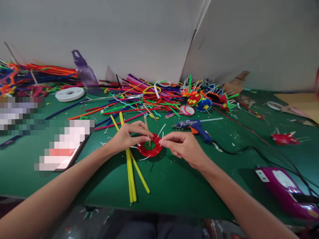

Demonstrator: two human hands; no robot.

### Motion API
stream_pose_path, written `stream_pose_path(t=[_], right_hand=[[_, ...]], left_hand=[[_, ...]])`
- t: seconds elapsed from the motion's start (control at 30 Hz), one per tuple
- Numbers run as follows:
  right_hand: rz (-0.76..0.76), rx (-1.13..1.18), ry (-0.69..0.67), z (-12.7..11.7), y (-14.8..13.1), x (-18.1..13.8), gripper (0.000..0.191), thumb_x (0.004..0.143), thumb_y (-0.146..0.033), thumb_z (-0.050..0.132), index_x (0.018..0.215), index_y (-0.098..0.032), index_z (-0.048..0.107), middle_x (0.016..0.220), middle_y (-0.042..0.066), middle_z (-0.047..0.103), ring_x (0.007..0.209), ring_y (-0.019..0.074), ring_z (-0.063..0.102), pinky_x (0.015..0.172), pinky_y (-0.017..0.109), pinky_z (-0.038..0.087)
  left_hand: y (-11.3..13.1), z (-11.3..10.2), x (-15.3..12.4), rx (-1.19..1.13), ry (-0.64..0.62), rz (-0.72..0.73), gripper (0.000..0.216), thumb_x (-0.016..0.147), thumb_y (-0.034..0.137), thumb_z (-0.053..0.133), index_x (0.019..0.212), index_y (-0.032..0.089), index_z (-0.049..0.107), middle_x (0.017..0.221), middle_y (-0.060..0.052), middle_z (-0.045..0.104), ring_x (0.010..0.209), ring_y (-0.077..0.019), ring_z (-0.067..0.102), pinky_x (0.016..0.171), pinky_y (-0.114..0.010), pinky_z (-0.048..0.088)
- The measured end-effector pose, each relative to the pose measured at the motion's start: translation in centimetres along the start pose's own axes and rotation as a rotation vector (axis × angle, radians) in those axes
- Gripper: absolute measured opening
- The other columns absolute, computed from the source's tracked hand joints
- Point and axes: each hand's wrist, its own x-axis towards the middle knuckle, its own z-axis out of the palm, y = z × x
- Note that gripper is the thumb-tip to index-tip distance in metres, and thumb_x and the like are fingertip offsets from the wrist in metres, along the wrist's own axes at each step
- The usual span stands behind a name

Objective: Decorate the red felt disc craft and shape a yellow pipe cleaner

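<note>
A round red craft piece (156, 152) with a green center lies on the green table, white strips sticking out around its edge. My left hand (131, 135) is closed at its left side, fingers pinching a thin wooden stick (146, 125) that stands over the green center. At the piece's right edge, my right hand (183, 146) pinches a white strip (162, 134) between thumb and forefinger. Several yellow pipe cleaners (131, 176) lie beside the piece, partly under my left hand. Just beyond my right hand rests a blue glue gun (196, 126) with an orange trigger.
A big heap of colored pipe cleaners (134, 83) runs along the wall, with a purple bottle (86, 74) and a white spool (69, 94). Finished-looking round pieces (204, 104) sit at the back. A phone (69, 146) lies left, a magenta power strip (281, 189) right, with black cable (234, 152).
</note>
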Motion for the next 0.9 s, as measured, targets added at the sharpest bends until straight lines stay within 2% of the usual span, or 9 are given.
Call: stream_pose_path(t=[0.17,0.43,0.77,0.9], right_hand=[[-0.001,-0.083,-0.021,0.18,0.24,0.17,0.021,0.073,-0.035,0.069,0.074,-0.015,0.069,0.046,-0.006,0.046,0.040,0.0044,0.034,0.039,0.021,0.025],[0.000,-0.150,-0.075,0.39,0.02,0.09,0.017,0.074,-0.032,0.067,0.075,-0.015,0.071,0.042,-0.007,0.043,0.040,0.0053,0.034,0.040,0.021,0.026],[-0.029,-0.244,-0.079,0.44,0.58,0.09,0.018,0.076,-0.033,0.066,0.077,-0.016,0.072,0.055,-0.002,0.059,0.042,0.0051,0.039,0.041,0.020,0.029],[-0.035,-0.261,-0.082,0.43,0.56,0.04,0.019,0.077,-0.035,0.066,0.077,-0.017,0.073,0.055,-0.002,0.059,0.043,0.0056,0.039,0.041,0.020,0.029]], left_hand=[[0.06,0.10,0.04,-0.008,0.002,0.013,0.010,0.075,0.026,0.070,0.083,0.028,0.076,0.082,-0.007,0.072,0.085,-0.0207,0.059,0.076,-0.036,0.051],[0.20,0.12,0.09,0.017,0.012,0.003,0.009,0.075,0.028,0.070,0.081,0.028,0.076,0.079,-0.007,0.072,0.084,-0.0207,0.059,0.074,-0.036,0.051],[0.05,0.13,0.15,0.017,0.008,-0.003,0.009,0.075,0.029,0.070,0.082,0.029,0.076,0.080,-0.007,0.072,0.085,-0.0211,0.059,0.075,-0.036,0.051],[0.10,0.15,0.14,0.028,0.004,-0.002,0.010,0.076,0.032,0.069,0.082,0.028,0.076,0.079,-0.007,0.072,0.083,-0.0214,0.060,0.076,-0.038,0.052]])
